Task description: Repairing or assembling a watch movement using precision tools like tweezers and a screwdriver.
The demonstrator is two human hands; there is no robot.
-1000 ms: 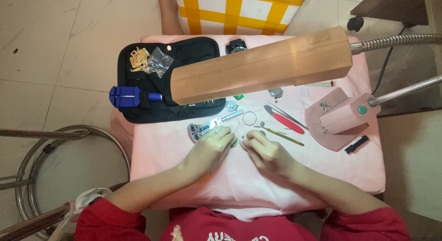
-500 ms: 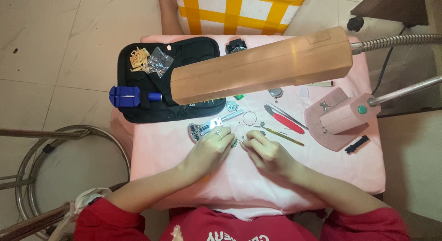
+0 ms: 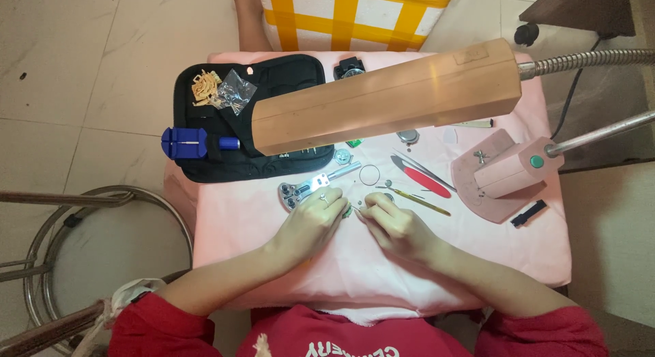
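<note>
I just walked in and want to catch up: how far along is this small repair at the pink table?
Done: tools are laid out, a black tool pouch open, a metal ring set aside. In hand: left hand and right hand pinch a tiny part, too small to identify. Left: loose pieces beside the red-handled tool lie unassembled.

— What sits between the left hand (image 3: 310, 224) and right hand (image 3: 396, 227)?
— Something tiny, too small to tell.
— The black case (image 3: 225, 118)?
— Partly hidden under the lamp head (image 3: 385, 97).
</note>
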